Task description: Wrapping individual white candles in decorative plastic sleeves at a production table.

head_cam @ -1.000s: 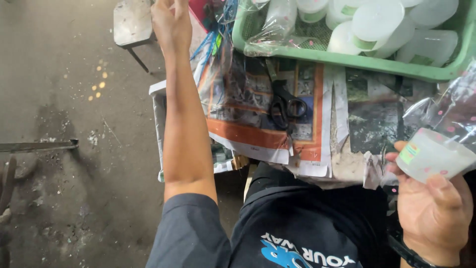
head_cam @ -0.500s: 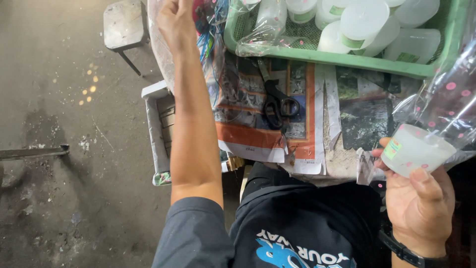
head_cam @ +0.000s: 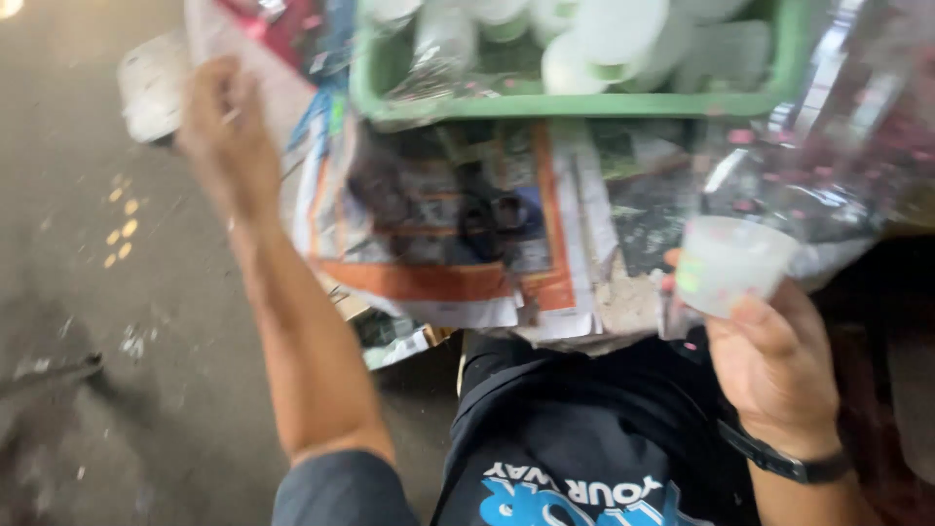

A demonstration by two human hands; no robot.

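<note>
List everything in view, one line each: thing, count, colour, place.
small tub: one, translucent white, held in right hand
dotted plastic wrap: one, clear with pink dots, around the tub, trailing up right
basket: one, green, top centre
containers: several, white, in the basket, too blurred to count
newspaper: some sheets, printed, under the basket
scissors: one, black, on the newspaper
stool: one, grey, upper left
left hand: raised, upper left
right hand: lower right

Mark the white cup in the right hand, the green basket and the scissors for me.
white cup (head_cam: 732, 263), head view, on its side wall.
green basket (head_cam: 575, 105), head view, on its near rim.
scissors (head_cam: 492, 219), head view, blurred, on the dark handles.
</note>
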